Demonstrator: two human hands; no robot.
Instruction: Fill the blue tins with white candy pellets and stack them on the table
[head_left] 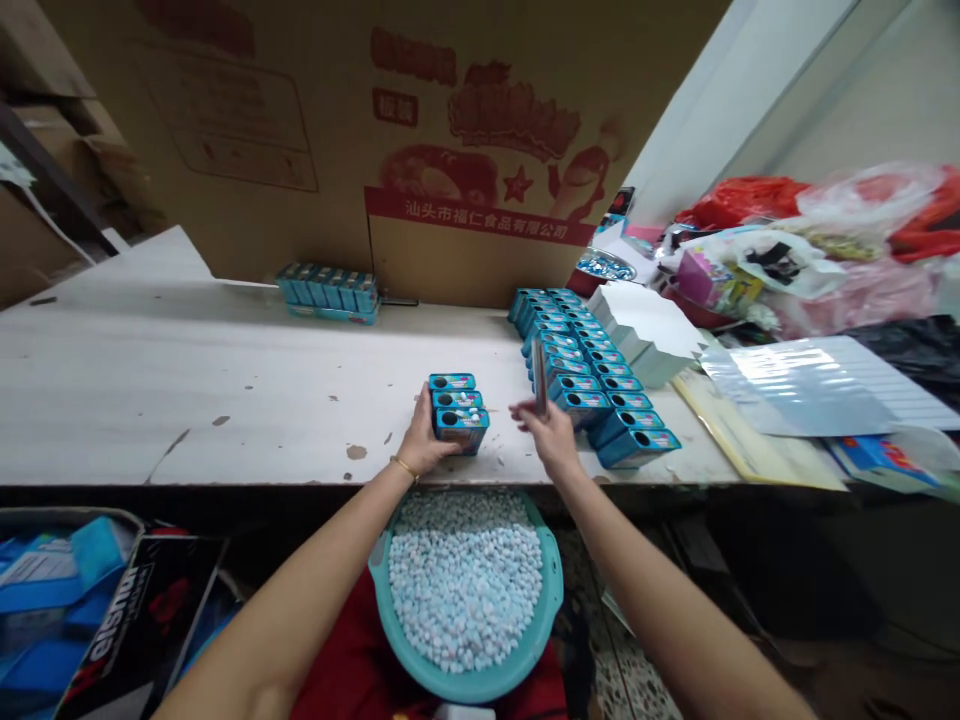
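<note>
Left hand (424, 442) against three tins (463, 434)

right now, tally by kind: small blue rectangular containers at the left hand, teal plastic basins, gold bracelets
Small blue rectangular containers at left hand: 3
Round teal plastic basin of pale pellets: 1
Thin gold-coloured bracelet: 1
Total: 5

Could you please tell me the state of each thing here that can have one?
Three small blue rectangular boxes: upright, lined up, held by the left hand, white bits on the nearer two.
Thin flat object: held upright in the right hand.
Round turquoise plastic basin: filled with pale blue pellets.
Blue boxes at right: upright, in rows.
Large brown cardboard carton: standing, its top out of view.
White tabletop: chipped and scuffed.
</note>
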